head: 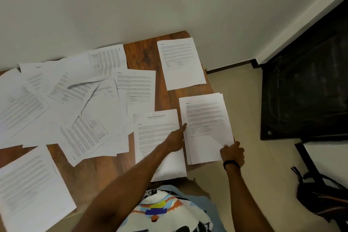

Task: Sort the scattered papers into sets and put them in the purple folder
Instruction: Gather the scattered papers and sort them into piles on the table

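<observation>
Head view: right hand (232, 151) pinches the stack (207, 128), left hand (177, 138) straight-fingered against it, likely squaring a set. Next: matching sheets (75, 100) left of it

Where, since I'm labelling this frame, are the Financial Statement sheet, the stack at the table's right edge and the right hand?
Financial Statement sheet (150, 132): head view, its printed upper half.
stack (207, 117): head view, top sheet's text block.
right hand (232, 151): head view, back of the hand.
</observation>
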Available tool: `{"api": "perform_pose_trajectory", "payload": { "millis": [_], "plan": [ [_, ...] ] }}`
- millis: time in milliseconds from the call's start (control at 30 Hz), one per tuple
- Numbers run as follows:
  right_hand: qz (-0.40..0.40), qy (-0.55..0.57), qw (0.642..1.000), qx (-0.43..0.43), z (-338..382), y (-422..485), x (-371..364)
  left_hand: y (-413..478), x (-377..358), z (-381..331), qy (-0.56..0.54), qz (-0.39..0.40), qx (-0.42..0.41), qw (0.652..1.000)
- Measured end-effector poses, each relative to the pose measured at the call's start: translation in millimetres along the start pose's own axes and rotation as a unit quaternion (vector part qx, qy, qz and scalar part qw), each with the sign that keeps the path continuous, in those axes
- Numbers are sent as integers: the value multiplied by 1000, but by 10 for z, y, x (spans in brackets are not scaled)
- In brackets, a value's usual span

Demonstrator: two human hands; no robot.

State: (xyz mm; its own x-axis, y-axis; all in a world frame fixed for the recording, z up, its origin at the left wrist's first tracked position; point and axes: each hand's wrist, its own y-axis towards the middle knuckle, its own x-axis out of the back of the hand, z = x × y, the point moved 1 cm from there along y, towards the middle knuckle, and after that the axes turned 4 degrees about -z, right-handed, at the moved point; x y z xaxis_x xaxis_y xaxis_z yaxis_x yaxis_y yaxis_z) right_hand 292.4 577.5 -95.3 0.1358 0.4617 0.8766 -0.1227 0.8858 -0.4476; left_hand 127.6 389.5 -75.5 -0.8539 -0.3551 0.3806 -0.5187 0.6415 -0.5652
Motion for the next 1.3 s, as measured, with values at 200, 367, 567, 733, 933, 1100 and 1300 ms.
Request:
{"api": "perform_pose_trajectory", "payload": {
  "millis": [200, 367, 567, 733, 933, 1100, 1300],
  "plan": [
    [-116, -27, 987, 110, 239, -261, -135, -87, -12, 125, 93, -142, -32, 985],
    [-6, 60, 955, 289, 676, -717, -493, -330, 197, 546, 73, -186, 18, 980],
    [152, 42, 889, 430, 1247, -1325, -1022, -869, 621, 1003, -17, -269, 111, 956],
    [202, 29, 864, 460, 1766, -1806, -1328, -1282, 946, 1359, -49, -336, 148, 929],
    [202, 19, 876, 438, 2364, -2181, -1641, -1435, 1213, 1963, -56, -379, 184, 905],
    [161, 9, 905, 394, 2763, -2269, -1794, -1509, 1579, 2132, 29, -335, 187, 923],
    [133, -5, 921, 365, 3311, -1980, -1712, -1344, 1951, 2271, 104, -255, 157, 948]
  ]
}}
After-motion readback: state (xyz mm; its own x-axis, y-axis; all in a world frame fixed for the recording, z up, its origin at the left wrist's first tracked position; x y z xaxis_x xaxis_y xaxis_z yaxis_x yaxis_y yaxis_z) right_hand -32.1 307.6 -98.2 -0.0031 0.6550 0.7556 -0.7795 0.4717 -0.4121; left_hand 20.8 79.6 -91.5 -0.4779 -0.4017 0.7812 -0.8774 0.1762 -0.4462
